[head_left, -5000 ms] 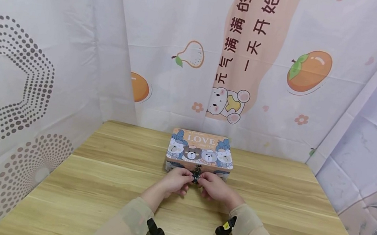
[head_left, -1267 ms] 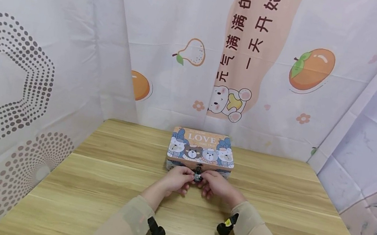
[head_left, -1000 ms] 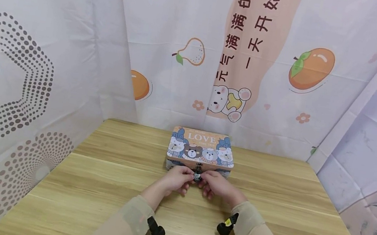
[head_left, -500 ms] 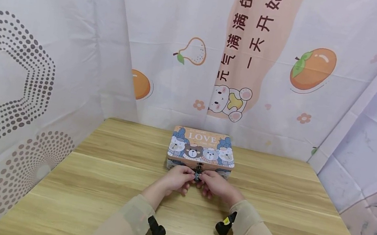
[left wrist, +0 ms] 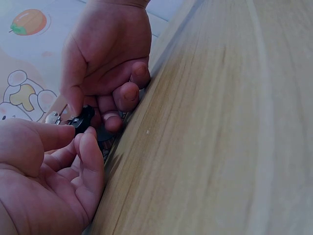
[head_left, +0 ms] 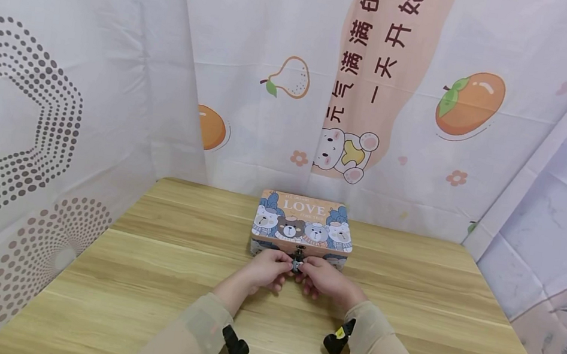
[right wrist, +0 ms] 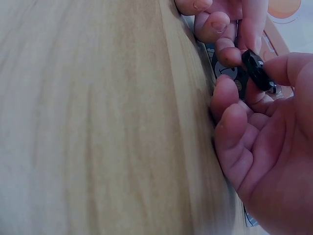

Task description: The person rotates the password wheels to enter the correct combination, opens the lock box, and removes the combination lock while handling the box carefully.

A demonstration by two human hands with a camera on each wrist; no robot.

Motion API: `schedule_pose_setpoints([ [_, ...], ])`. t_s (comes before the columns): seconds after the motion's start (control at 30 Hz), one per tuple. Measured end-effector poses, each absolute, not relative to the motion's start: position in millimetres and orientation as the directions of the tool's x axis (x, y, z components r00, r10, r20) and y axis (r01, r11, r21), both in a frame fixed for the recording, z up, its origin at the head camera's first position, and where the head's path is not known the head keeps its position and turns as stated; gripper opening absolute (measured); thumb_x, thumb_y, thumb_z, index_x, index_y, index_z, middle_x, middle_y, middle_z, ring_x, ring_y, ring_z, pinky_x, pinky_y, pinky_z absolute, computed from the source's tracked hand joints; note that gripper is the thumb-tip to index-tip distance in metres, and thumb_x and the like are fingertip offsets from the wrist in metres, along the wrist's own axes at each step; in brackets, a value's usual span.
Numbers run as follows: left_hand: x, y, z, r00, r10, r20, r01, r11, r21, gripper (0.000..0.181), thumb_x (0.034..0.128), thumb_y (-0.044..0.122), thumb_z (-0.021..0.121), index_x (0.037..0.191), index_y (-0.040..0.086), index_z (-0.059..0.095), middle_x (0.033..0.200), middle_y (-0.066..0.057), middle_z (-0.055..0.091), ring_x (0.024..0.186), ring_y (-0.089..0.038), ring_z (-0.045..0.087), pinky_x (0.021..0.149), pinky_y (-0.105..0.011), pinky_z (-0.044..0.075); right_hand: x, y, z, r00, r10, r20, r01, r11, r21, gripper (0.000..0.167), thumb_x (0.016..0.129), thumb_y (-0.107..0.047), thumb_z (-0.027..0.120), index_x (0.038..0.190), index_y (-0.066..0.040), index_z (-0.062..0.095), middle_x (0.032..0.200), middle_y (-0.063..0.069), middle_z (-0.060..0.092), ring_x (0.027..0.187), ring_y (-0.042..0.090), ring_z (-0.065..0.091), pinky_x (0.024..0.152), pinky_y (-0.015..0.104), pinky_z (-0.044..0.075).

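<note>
A tin box (head_left: 304,222) printed with bears and the word LOVE stands at the back of the table, lid down. At its front clasp (head_left: 300,249) hangs a small black padlock (right wrist: 257,71). My left hand (head_left: 265,270) pinches the padlock from the left between thumb and index finger. From the other side, my right hand (head_left: 327,280) pinches it with thumb and fingertips. In the left wrist view, thumbs and fingertips of both hands meet around the black body. The fingers cover much of the padlock, and any markings on it are too small to read.
The wooden table (head_left: 181,283) stretches around the box on both sides and in front. Behind it hangs a white printed curtain (head_left: 246,135), close to the table's back edge. Black wrist cameras (head_left: 235,346) are strapped under both beige sleeves (head_left: 372,335).
Both hands stay at the padlock throughout. Its visible face looked black five seconds ago and greyer since, as its tilt changed slightly. My right wrist shifted a little left over the last second.
</note>
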State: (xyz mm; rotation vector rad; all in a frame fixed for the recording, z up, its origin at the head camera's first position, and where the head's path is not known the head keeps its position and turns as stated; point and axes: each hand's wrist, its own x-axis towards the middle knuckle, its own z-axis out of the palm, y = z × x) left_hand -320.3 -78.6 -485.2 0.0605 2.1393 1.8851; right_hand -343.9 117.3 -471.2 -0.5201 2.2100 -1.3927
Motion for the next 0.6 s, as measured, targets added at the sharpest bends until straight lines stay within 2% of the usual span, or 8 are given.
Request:
schedule_pose_setpoints([
  [0.47, -320.5, -78.4, -484.9, -0.959, 0.217, -0.184, -0.156, 0.142, 0.978, 0.017, 0.1035, 0.01, 0.057, 0.114, 0.0, 0.065, 0.092, -0.011, 0.066, 0.06, -0.013, 0.056, 0.051, -0.025, 0.055, -343.8, 117.9, -471.2, -0.802, -0.567, -0.187, -0.082, 0.416, -0.906, 0.027, 0.106, -0.019, 0.043, 0.106, 0.004, 0.058, 0.094, 0.011, 0.063, 0.064, 0.018, 0.06, 0.051, 0.026, 0.047],
  [0.6, -320.4, -79.0, -484.7, -0.959, 0.218, -0.18, -0.151, 0.143, 0.978, 0.017, 0.1036, 0.01, 0.057, 0.115, 0.0, 0.065, 0.092, -0.011, 0.066, 0.06, -0.013, 0.056, 0.051, -0.026, 0.055, -342.5, 118.8, -469.3, -0.806, -0.559, -0.196, -0.044, 0.386, -0.921, 0.029, 0.107, -0.02, 0.04, 0.104, 0.004, 0.056, 0.097, 0.014, 0.063, 0.065, 0.019, 0.061, 0.053, 0.027, 0.049],
])
